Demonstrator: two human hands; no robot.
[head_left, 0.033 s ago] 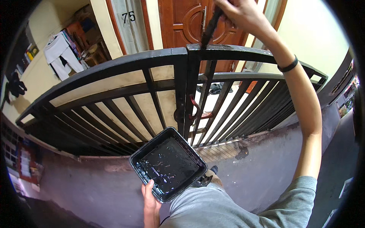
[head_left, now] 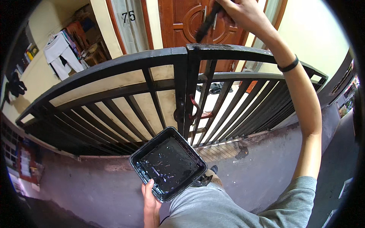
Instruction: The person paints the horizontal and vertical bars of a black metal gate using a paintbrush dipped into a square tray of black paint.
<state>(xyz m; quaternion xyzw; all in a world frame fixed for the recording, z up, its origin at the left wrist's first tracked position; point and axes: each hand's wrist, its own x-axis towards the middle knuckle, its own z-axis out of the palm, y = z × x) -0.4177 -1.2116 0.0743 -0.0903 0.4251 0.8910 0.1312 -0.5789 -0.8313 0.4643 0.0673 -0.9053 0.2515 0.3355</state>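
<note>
My left hand [head_left: 150,195] holds a square black paint tray [head_left: 151,143] by its near left corner, thumb over the rim. Wet, shiny black paint [head_left: 176,161] covers the tray's bottom. High up, my right hand [head_left: 240,14] is closed around a dark paintbrush [head_left: 207,27]. The brush slants down to the left, its tip just above the top rail [head_left: 243,49] of the gate's right leaf, apart from it. That rail has a dark, shiny patch near its left end. Beside it stands the gate's left leaf [head_left: 114,62], also black.
A red latch handle [head_left: 195,105] sits at the gate's middle. Behind the bars are a carved wooden door [head_left: 182,24] and dark footwear [head_left: 216,90]. White clothing [head_left: 64,55] hangs at the left. Grey pavement [head_left: 95,180] lies under me, with a wall at the right.
The brush has lifted off the right leaf's top rail and its tip has swung slightly left. My left hand and the tray have stayed in place.
</note>
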